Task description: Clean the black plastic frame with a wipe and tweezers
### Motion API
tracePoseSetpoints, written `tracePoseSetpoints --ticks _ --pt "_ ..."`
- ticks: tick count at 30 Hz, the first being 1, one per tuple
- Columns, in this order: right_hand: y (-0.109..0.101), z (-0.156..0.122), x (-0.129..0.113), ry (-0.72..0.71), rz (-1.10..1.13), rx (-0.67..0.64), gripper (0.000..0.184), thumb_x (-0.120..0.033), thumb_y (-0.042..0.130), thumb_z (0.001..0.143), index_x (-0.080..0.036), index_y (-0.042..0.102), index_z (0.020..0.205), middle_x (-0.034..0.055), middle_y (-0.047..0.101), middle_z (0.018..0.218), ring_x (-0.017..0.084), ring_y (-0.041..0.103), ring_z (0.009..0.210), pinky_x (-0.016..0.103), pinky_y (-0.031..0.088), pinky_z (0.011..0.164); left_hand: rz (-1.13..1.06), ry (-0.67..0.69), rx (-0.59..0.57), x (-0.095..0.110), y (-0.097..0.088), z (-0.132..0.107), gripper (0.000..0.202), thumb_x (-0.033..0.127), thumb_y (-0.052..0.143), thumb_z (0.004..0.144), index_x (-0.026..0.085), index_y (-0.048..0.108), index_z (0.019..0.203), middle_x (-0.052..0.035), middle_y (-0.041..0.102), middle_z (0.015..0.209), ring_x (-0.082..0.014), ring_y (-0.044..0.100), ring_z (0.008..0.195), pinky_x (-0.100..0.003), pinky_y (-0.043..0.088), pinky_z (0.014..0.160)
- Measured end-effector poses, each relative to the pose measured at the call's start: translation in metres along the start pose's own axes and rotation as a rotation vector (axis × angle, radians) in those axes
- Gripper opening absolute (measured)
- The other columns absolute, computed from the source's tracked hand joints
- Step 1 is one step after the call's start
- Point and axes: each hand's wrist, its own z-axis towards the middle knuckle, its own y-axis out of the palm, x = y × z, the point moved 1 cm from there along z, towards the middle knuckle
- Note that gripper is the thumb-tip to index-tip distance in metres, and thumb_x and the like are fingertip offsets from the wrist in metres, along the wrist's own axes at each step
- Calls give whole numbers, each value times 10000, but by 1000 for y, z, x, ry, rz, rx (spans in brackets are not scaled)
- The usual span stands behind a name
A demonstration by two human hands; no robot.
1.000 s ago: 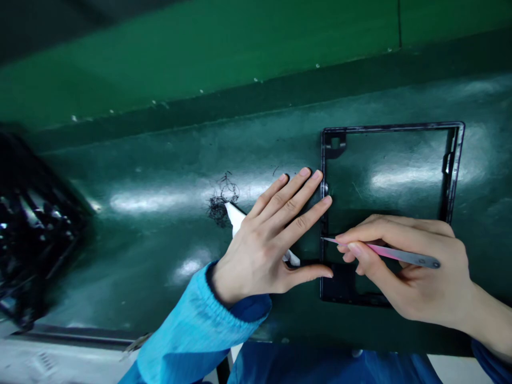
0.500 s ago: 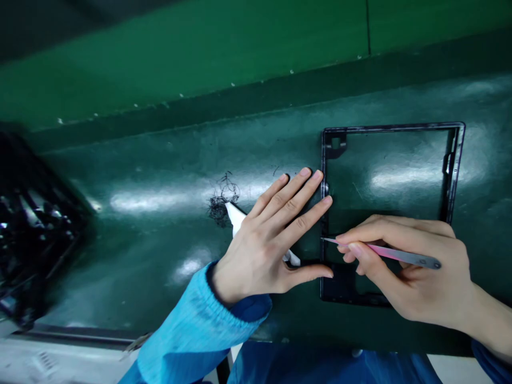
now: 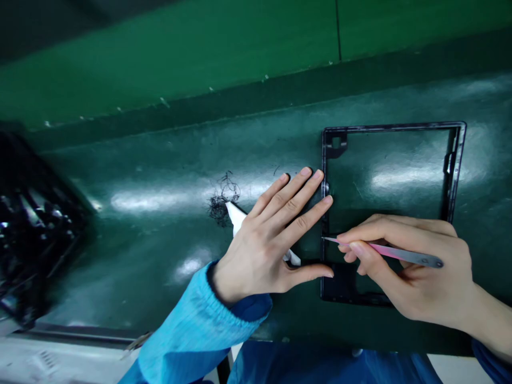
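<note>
A black rectangular plastic frame [image 3: 394,127] lies flat on the green work surface. My left hand [image 3: 270,240] is spread out, with its fingertips and thumb on the frame's left side. Part of a white tissue or cloth [image 3: 236,216] shows from under that palm; the rest is hidden. Between the thumb and fingers of my right hand [image 3: 420,272] is a pair of pink and grey tweezers [image 3: 416,257]. Their fine tip meets the left side of the frame, between my left index finger and thumb. Whether the tip grips anything is too small to tell.
Beside my left hand lies a small tangle of thin black shavings [image 3: 220,209]. A dark, glossy stack of black parts [image 3: 36,229] stands at the far left. Along the back runs a brighter green band [image 3: 200,58] with a dark seam and pale specks.
The seam and pale specks on the bright green band at the back have shifted left. Both hands, the tweezers and the frame stay almost exactly where they were.
</note>
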Motion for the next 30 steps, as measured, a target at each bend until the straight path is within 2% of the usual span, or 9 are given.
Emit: tracePoseSetpoints --ticks 9,13,15,18,20,23,27,30 --pt "-1 2 0 12 12 -10 213 -91 704 993 -249 788 1110 -23 794 840 147 749 651 281 639 553 -1 4 3 -1 0 0 963 743 716 936 156 454 1654 -235 468 1697 -398 375 1633 -610 303 1350" --pt "-4 1 1 61 63 2 107 -161 786 994 -229 810 1073 -11 825 882 127 755 596 238 635 517 2 23 19 -1 1 1 936 749 681 956 108 492 1612 -259 460 1695 -375 353 1647 -587 295 1359" --pt "-5 2 -1 60 96 14 42 -185 786 1008 -208 804 979 0 819 873 115 742 563 210 616 484 4 37 23 -2 2 1 941 750 670 963 100 483 1617 -260 451 1699 -370 343 1652 -591 296 1359" --pt "-6 10 -9 37 -18 13 260 -221 693 1080 -185 742 827 -3 775 793 86 708 526 167 577 469 -1 48 28 -2 3 1 968 749 682 954 93 467 1632 -259 440 1706 -377 333 1655 -594 306 1357" --pt "-4 21 -15 4 -155 -41 319 -270 638 1117 -186 704 816 -7 747 751 80 677 501 178 551 469 -9 52 42 -3 4 1 974 749 684 952 91 464 1635 -258 433 1710 -376 329 1657 -591 311 1358" --pt "2 38 -18 -153 -352 -117 332 -343 622 1127 -199 656 830 -7 720 701 113 654 501 240 500 471 -22 63 77 -3 6 1 983 754 679 952 92 447 1641 -256 433 1710 -369 326 1659 -593 319 1358" --pt "11 48 -6 -314 -498 -14 331 -350 614 1127 -218 617 824 -22 677 625 138 643 505 281 446 490 -30 68 98 -5 9 0 994 750 658 970 87 392 1661 -258 428 1712 -357 322 1661 -592 327 1360" --pt "16 46 5 -303 -456 33 284 -294 614 1120 -216 639 848 -32 672 615 134 648 506 276 450 498 -34 67 88 -4 8 0 961 738 651 983 104 391 1657 -249 420 1720 -352 312 1664 -590 324 1363"
